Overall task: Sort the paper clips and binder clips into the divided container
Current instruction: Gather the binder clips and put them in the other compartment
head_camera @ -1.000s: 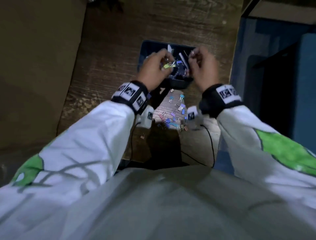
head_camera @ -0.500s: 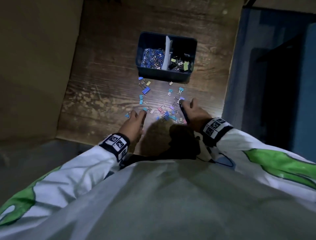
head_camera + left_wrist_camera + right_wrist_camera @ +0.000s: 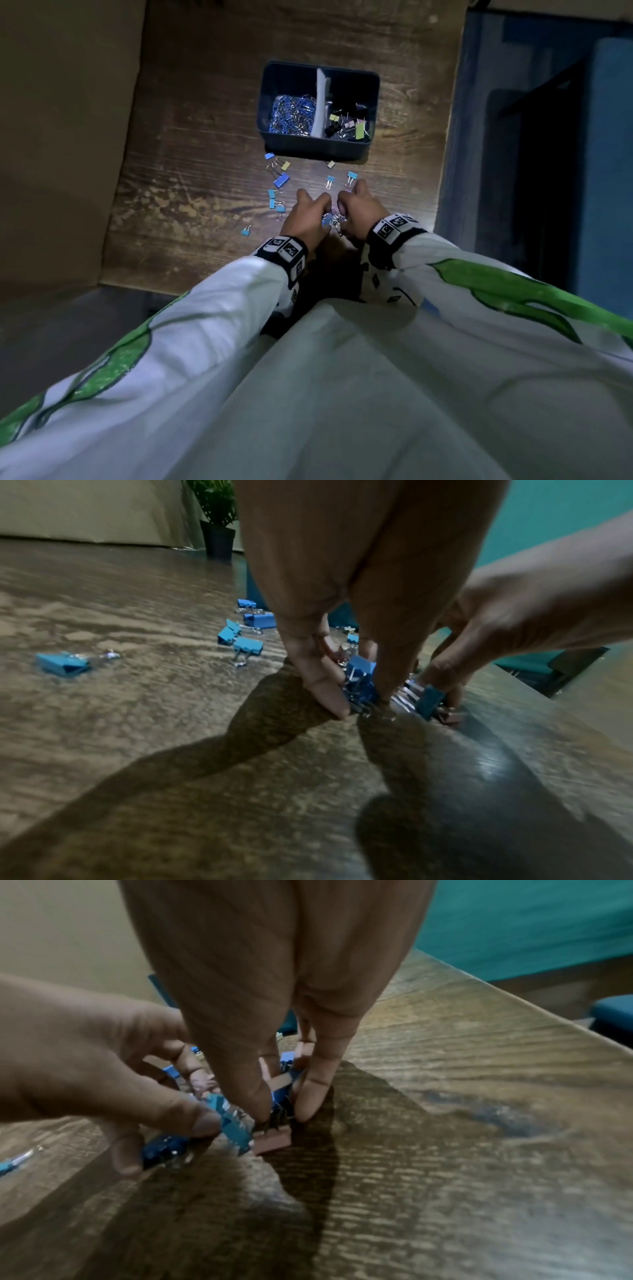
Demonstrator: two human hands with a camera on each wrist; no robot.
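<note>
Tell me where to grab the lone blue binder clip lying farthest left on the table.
Pinch the lone blue binder clip across its folded blue body, coming straight down from above. It lies flat with its wire handles trailing to one side, apart from other clips, so the left hand has room around it.

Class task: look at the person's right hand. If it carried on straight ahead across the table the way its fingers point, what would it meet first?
Probably the loose teal binder clip just beyond the right hand, then the divided container; depth is uncertain.

Both hands meet low at the middle, fingers pointing down toward 12 o'clock: left hand (image 3: 306, 219) pinches binder clips (image 3: 359, 680), right hand (image 3: 359, 209) likewise, sleeves trailing to 6 o'clock.
</note>
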